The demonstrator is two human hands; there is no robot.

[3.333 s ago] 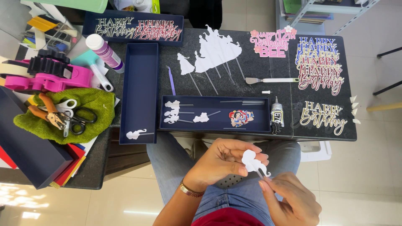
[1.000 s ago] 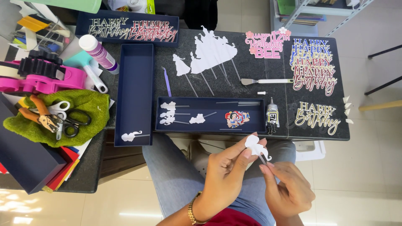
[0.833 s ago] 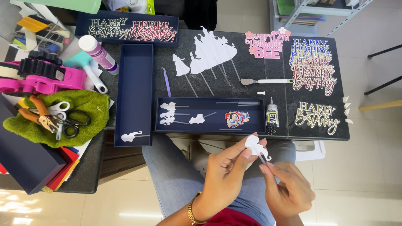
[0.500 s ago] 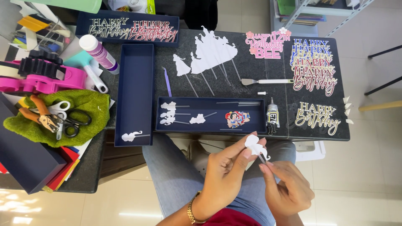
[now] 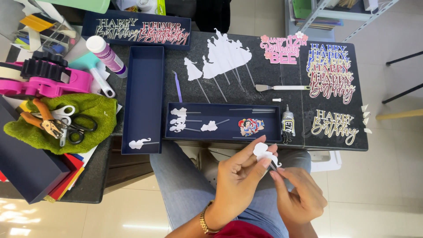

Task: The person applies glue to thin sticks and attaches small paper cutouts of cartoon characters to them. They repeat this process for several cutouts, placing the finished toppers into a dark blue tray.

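Long navy tray (image 5: 222, 134) at the table's front edge holds small white cutouts (image 5: 178, 120) on sticks at its left end, one more white cutout (image 5: 209, 126) near the middle, a coloured figure cutout (image 5: 250, 126) to the right. Tall navy tray (image 5: 143, 79) on the left – just one white cutout (image 5: 139, 143) at its near end. Behind the long tray: bigger white silhouette toppers (image 5: 224, 56) on sticks, purple tweezers (image 5: 177, 86), a spatula (image 5: 282, 87), a small glue bottle (image 5: 287, 123), lettered cake toppers (image 5: 331, 75) far right. Left side: green cloth (image 5: 94, 117) with scissors and pliers (image 5: 57, 123), pink tape dispenser (image 5: 44, 79). Nothing blocks the hands – they sit over the lap, below the table edge. Left hand (image 5: 240, 176) pinches a white cutout (image 5: 264, 154) between thumb and fingers, palm toward the body. Right hand (image 5: 297, 198) pinches its thin stick (image 5: 273, 166) just below, fingertips close to the left thumb.
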